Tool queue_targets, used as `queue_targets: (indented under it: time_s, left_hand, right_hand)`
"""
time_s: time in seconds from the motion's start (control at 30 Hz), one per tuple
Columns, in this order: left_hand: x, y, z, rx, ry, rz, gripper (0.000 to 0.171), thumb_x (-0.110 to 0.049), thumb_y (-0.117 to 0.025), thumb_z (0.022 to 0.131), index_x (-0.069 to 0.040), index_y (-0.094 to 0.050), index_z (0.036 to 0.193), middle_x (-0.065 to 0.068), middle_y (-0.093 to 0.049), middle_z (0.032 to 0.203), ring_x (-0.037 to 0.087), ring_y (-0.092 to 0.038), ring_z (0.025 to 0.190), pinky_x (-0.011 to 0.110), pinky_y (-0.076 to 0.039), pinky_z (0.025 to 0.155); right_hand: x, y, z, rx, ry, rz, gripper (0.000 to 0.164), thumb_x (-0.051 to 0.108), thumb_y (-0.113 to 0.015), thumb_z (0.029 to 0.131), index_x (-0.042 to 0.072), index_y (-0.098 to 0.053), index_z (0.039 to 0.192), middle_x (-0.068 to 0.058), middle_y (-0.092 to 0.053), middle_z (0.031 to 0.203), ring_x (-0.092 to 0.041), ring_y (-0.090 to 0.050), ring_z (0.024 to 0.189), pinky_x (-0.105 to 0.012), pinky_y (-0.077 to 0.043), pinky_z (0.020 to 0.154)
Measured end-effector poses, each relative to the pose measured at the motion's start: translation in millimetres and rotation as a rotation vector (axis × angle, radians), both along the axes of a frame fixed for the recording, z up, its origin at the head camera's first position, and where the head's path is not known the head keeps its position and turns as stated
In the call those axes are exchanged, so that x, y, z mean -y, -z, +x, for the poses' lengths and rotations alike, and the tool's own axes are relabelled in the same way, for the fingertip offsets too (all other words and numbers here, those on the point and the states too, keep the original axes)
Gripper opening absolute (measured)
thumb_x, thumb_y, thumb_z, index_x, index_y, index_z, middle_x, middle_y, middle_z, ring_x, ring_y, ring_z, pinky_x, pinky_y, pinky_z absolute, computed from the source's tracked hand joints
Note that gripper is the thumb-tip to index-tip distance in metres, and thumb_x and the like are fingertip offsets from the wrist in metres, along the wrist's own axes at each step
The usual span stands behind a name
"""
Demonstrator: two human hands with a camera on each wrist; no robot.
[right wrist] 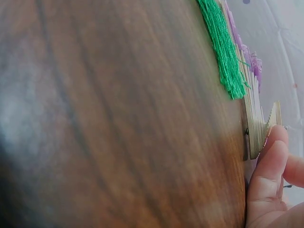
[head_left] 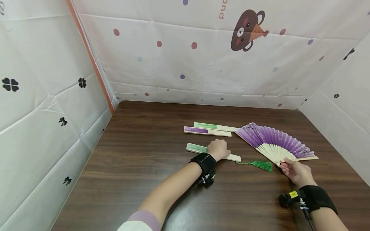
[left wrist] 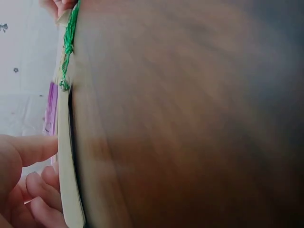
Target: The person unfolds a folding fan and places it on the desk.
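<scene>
A folded fan with a green section (head_left: 196, 148) lies on the table, a green tassel (head_left: 262, 166) trailing from its right end. My left hand (head_left: 218, 149) grips it around the middle; in the left wrist view the fingers (left wrist: 40, 149) are curled against its pale stick (left wrist: 69, 166). On the right, a purple fan (head_left: 274, 141) is spread open with pale ribs. My right hand (head_left: 299, 173) pinches it near the pivot end, at the outer stick. The right wrist view shows the fingertips (right wrist: 273, 147) at the ribs (right wrist: 255, 133), the tassel close by.
Behind my left hand lie two more folded fans, one purple (head_left: 196, 130) and one light green (head_left: 206, 125), the latter's right end meeting the purple fan's edge. The dark wooden table (head_left: 130, 154) is bordered by white patterned sheets (head_left: 173, 64) at the back and sides.
</scene>
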State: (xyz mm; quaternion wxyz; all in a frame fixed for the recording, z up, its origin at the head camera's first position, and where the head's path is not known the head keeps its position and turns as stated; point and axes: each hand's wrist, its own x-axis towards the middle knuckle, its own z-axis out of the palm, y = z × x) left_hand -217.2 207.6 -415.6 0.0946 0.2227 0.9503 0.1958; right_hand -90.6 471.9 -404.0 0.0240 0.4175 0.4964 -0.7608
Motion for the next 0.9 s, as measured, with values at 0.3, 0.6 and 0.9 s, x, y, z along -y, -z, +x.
queue_targets:
  time_s: [0.3, 0.6, 0.9]
  left_hand:
    - [47.0, -12.9, -8.7, 0.091, 0.101, 0.107, 0.038, -0.031, -0.060, 0.081, -0.020, -0.041, 0.050, -0.009, -0.032, 0.045, 0.007, -0.033, 0.043, 0.019, -0.025, 0.039]
    - [100.9, -38.9, -34.4, 0.042, 0.037, 0.244, 0.025, -0.028, -0.056, 0.084, -0.019, -0.050, 0.062, -0.009, -0.040, 0.055, 0.006, -0.036, 0.048, 0.018, -0.023, 0.041]
    - [151.0, -46.7, -42.9, 0.024, -0.045, 0.322, 0.013, -0.028, -0.055, 0.083, -0.018, -0.062, 0.078, -0.007, -0.058, 0.071, 0.008, -0.047, 0.058, 0.019, -0.033, 0.048]
  right_hand:
    - [10.4, -12.6, -1.3, 0.059, 0.166, 0.127, 0.028, 0.021, -0.065, 0.077, 0.012, -0.055, 0.052, 0.003, -0.054, 0.048, -0.009, -0.052, 0.044, -0.024, -0.044, 0.043]
    - [50.4, -50.5, -33.2, -0.145, -0.018, 0.451, 0.026, 0.028, -0.066, 0.078, 0.017, -0.054, 0.057, 0.008, -0.046, 0.052, -0.008, -0.045, 0.042, -0.023, -0.040, 0.040]
    - [145.5, -74.7, -74.4, -0.331, -0.586, 0.829, 0.018, 0.027, -0.057, 0.086, 0.011, -0.059, 0.081, 0.012, -0.057, 0.065, -0.003, -0.052, 0.052, -0.022, -0.047, 0.049]
